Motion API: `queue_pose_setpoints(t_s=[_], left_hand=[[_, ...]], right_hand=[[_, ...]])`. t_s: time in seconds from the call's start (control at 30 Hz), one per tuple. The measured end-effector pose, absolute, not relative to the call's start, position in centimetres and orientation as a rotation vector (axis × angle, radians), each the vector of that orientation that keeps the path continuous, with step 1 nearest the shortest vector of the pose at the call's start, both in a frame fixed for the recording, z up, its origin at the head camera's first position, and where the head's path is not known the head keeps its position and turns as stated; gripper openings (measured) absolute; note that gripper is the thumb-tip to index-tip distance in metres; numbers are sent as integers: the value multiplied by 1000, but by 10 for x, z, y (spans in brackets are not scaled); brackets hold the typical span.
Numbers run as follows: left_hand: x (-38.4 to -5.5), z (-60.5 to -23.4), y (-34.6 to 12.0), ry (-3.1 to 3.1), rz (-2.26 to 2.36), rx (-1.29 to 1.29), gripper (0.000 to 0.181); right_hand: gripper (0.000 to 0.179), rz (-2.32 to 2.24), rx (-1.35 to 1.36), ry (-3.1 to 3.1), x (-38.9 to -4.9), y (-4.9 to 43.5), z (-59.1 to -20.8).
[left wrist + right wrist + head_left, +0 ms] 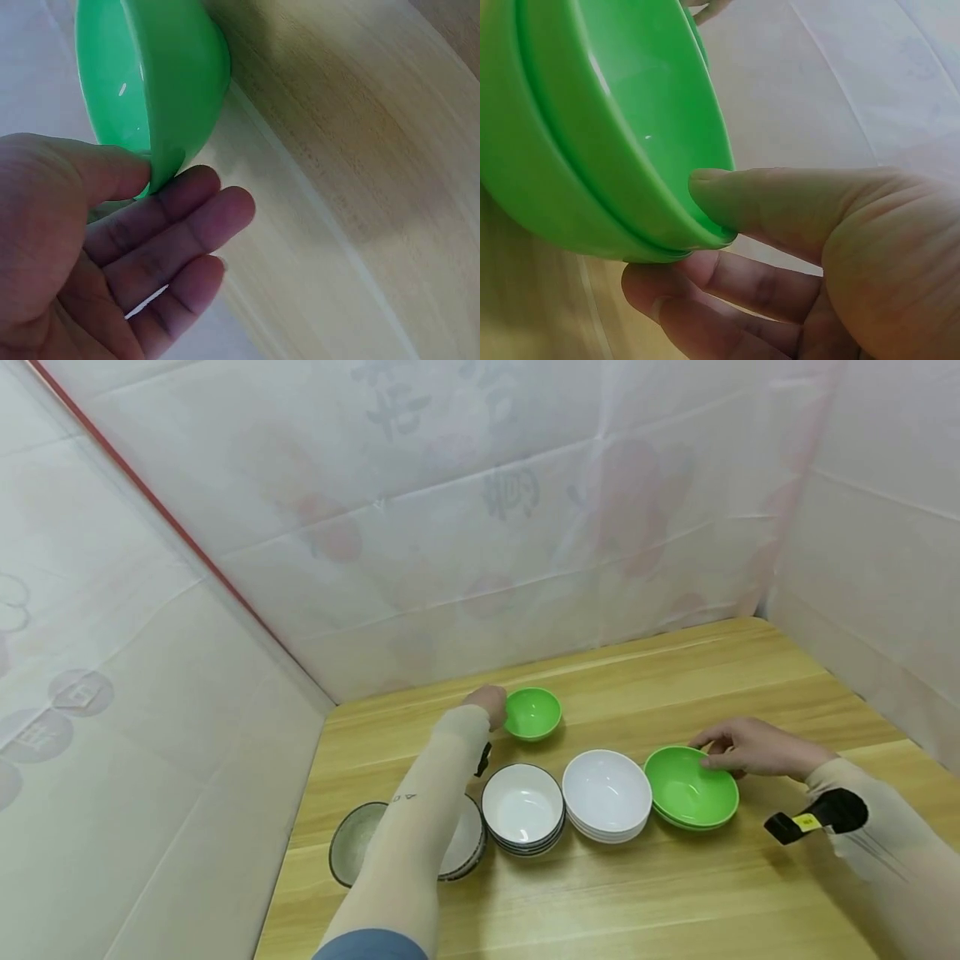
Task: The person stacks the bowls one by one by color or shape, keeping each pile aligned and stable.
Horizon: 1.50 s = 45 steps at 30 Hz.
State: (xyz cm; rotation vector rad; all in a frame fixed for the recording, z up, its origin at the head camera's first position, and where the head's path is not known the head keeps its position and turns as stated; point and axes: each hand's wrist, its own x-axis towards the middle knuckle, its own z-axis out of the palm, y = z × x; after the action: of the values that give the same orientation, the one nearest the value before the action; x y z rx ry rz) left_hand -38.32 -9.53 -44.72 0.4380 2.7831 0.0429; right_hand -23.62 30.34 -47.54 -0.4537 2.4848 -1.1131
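Note:
Toward the back of the table my left hand (489, 703) pinches the rim of a small green bowl (534, 714). In the left wrist view the thumb lies on the inside of that bowl and the fingers (221, 217) are under its outer side. On the right, my right hand (757, 749) grips the rim of two nested green bowls (693, 785). The right wrist view has the thumb inside the upper bowl (660, 112) and the fingertips against the rims from below. Whether the lower bowl is also gripped is hard to tell.
Left of the nested green bowls stand a stack of white bowls (607, 793) and a stack of dark-rimmed white bowls (523, 806). Farther left, my left forearm partly covers a speckled bowl (348, 843) and another dark-rimmed stack (468, 843). Sheeted walls border the wooden table (600, 902).

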Motion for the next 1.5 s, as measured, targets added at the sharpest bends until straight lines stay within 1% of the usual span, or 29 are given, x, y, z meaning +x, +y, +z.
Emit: queue_pose_setpoints(t_s=[0.23, 0.3, 0.53, 0.8, 0.9, 1.1, 1.33, 1.5], left_hand=[[-379, -444, -101, 2803, 221, 424, 35], [-380, -444, -103, 2811, 267, 425, 37], [-384, -438, -106, 2880, 264, 503, 35], [-379, -413, -98, 2910, 422, 596, 29], [-377, -406, -92, 2913, 432, 630, 29], [-370, -392, -74, 2922, 414, 737, 30], [-356, -378, -48, 2918, 356, 895, 31], [-342, -374, -29, 2923, 311, 1028, 29]], right_hand=[[43, -1097, -433, 2512, -239, 303, -476], [43, -1098, -431, 2510, -240, 303, -475], [45, -1087, -443, 2510, -244, 304, -476], [48, -1094, -477, 2495, -245, 303, -475], [45, -1072, -489, 2529, -245, 303, -474], [37, -1053, -462, 2687, -247, 306, -471], [46, -1157, -384, 2734, -251, 302, -463], [44, -1237, -357, 2752, -252, 299, -456]])
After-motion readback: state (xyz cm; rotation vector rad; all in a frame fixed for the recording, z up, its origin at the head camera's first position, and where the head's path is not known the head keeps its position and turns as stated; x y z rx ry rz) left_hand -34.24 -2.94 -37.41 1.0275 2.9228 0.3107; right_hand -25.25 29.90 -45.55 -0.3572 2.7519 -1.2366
